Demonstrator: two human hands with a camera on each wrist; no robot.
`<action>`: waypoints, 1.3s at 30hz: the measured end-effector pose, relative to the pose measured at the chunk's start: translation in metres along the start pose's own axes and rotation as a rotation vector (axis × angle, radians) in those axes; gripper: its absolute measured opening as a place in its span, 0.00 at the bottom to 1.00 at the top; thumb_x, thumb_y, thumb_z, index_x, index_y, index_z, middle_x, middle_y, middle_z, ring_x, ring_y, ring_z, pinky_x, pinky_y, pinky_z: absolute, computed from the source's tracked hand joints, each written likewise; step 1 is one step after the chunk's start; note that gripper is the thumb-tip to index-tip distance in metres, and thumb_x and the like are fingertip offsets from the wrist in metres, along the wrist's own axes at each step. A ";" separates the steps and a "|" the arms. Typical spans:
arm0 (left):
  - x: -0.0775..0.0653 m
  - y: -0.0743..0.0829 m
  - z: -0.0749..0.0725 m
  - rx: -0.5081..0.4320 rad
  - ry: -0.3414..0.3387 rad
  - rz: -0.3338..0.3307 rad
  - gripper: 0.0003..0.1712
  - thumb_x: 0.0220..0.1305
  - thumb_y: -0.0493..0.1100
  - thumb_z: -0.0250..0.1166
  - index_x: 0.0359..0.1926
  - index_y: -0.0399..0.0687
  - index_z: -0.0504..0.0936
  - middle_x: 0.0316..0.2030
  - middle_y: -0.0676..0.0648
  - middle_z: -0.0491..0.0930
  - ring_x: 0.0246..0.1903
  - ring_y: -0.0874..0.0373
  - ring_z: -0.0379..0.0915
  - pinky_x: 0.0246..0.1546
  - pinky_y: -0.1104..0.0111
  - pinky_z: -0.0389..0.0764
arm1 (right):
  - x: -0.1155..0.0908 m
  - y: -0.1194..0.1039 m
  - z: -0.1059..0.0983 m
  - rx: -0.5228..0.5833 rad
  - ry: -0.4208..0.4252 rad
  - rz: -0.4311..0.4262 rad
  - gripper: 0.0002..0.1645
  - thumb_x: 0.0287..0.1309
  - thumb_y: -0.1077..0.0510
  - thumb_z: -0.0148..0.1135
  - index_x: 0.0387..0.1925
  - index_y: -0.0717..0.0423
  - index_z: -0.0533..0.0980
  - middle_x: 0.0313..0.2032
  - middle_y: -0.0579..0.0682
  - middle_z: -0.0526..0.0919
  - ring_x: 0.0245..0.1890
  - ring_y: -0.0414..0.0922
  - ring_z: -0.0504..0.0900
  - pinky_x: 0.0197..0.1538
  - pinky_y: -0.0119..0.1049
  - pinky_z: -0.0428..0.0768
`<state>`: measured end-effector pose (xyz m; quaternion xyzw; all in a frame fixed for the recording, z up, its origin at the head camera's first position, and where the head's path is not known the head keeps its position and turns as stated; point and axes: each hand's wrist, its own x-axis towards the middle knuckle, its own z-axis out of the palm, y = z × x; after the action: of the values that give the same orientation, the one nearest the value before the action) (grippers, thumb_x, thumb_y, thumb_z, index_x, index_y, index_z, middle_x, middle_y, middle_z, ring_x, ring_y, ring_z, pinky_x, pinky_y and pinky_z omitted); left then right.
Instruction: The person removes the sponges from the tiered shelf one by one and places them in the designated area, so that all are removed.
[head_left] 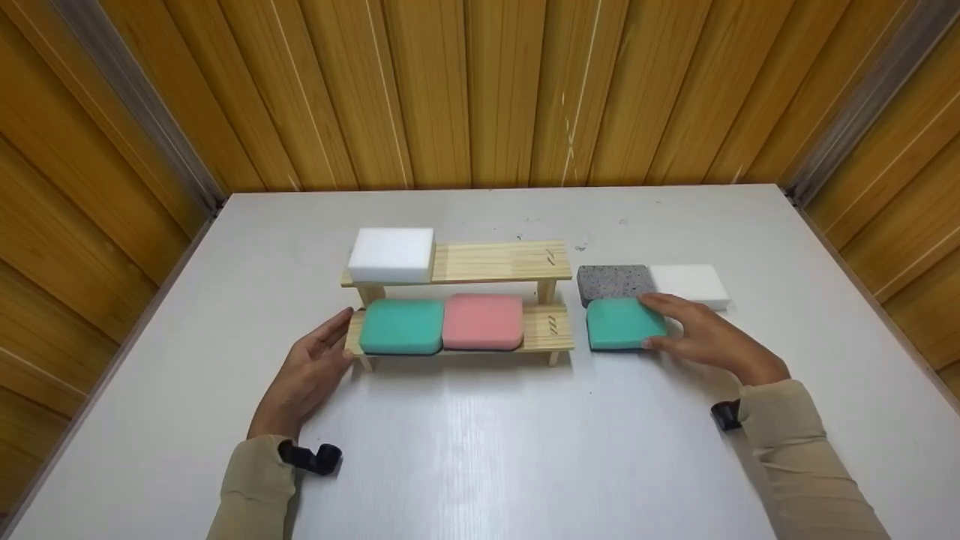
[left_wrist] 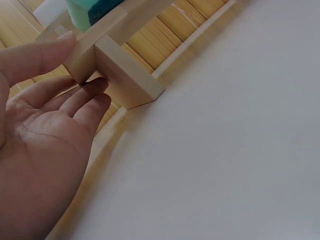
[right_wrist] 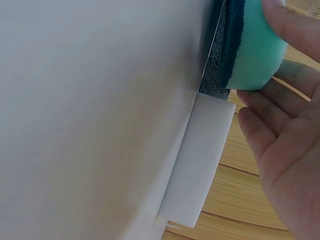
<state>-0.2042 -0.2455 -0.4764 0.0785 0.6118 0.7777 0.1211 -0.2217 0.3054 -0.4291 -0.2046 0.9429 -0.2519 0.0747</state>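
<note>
A two-tier wooden shelf (head_left: 495,262) stands on the white table. At its left end my left hand (head_left: 307,379) grips the lower board, thumb in front and fingers behind, as the left wrist view (left_wrist: 55,125) also shows. On that lower board lie a green sponge (head_left: 403,325) and a pink sponge (head_left: 483,321), side by side. A white sponge block (head_left: 391,255) sits at the left of the upper board. To the right of the shelf, my right hand (head_left: 709,335) holds another green sponge (head_left: 625,324) with a dark underside (right_wrist: 234,45), which appears slightly raised off the table.
Behind the held sponge lie a grey speckled block (head_left: 613,282) and a white block (head_left: 688,283), touching, on the white table (head_left: 510,450). Yellow wood-patterned walls (head_left: 495,90) enclose the table's back and sides.
</note>
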 end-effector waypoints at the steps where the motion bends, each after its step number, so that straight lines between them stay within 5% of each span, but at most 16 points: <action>1: 0.000 0.000 0.000 0.005 0.002 -0.002 0.45 0.63 0.29 0.58 0.75 0.39 0.44 0.76 0.43 0.45 0.75 0.50 0.41 0.65 0.75 0.67 | 0.000 0.000 0.000 0.001 -0.002 0.003 0.44 0.58 0.51 0.66 0.69 0.65 0.59 0.69 0.68 0.60 0.69 0.67 0.57 0.69 0.64 0.57; 39: -0.001 -0.001 -0.003 -0.021 -0.044 0.022 0.44 0.64 0.28 0.55 0.75 0.38 0.43 0.76 0.41 0.42 0.75 0.48 0.38 0.66 0.74 0.66 | 0.000 0.001 -0.001 0.033 -0.038 0.031 0.46 0.57 0.50 0.67 0.71 0.60 0.57 0.72 0.61 0.56 0.71 0.65 0.52 0.70 0.65 0.56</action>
<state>-0.2039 -0.2480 -0.4781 0.1009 0.5999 0.7834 0.1269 -0.2223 0.3068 -0.4291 -0.1935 0.9402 -0.2622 0.0996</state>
